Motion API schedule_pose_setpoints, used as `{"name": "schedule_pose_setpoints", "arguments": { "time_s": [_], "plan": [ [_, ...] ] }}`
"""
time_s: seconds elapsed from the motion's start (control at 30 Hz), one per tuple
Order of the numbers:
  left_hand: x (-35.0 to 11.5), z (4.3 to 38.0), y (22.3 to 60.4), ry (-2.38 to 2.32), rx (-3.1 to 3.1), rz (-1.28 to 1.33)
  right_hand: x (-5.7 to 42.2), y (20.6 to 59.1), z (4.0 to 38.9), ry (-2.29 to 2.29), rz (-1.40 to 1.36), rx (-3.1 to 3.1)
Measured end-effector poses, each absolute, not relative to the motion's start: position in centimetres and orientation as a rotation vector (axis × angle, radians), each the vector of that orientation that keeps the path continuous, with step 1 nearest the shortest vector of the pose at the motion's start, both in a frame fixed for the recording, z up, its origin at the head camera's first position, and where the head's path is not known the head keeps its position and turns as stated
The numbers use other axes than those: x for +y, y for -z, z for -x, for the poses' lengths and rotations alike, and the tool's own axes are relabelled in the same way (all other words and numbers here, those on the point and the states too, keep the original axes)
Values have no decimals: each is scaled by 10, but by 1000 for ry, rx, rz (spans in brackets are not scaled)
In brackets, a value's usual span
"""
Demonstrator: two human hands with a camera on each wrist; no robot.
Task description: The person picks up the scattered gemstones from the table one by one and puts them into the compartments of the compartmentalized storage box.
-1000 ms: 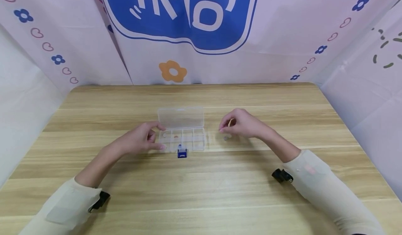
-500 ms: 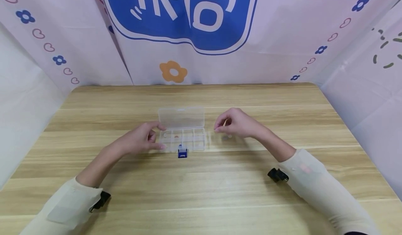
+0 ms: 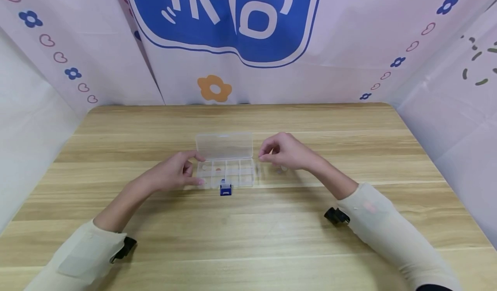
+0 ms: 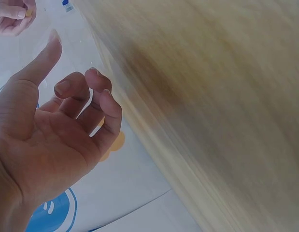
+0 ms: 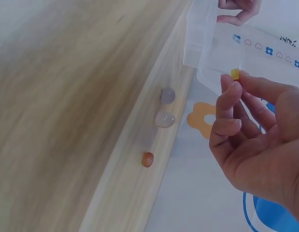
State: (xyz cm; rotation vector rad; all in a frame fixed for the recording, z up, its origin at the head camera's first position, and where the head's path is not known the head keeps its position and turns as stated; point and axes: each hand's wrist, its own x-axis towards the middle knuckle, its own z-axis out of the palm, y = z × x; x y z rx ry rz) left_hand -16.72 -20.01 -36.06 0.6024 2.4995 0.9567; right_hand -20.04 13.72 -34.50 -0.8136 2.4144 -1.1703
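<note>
A clear plastic compartment box (image 3: 232, 170) lies on the table, its clear lid (image 3: 224, 146) raised at the back. My left hand (image 3: 171, 172) holds the box's left end, index finger at the back edge and thumb at the front. My right hand (image 3: 285, 152), just right of the box, pinches a small yellow cube-shaped bead (image 5: 235, 74) between thumb and index finger. A whitish bead (image 3: 204, 168) and an orange bead (image 3: 218, 169) sit in separate back compartments. A small blue piece (image 3: 225, 190) is at the box's front edge.
On the table near the right hand lie a pale lavender bead (image 5: 168, 95), a clear bead (image 5: 165, 119) and an orange-brown bead (image 5: 148, 159). A printed cloth (image 3: 334, 66) hangs behind the wooden table (image 3: 248, 235).
My right hand has moved left toward the box, still pinching the yellow bead. My left hand has stayed at the box's left end.
</note>
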Motion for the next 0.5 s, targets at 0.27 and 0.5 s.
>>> {"name": "schedule_pose_setpoints", "arguments": {
  "time_s": [0.27,0.5],
  "plan": [
    [-200,168,361,-956,2500,-614,132,347,202,1190,831,2402],
    [-200,169,362,-962,2496,-620,125,347,202,1199,854,2388]
  ]
}}
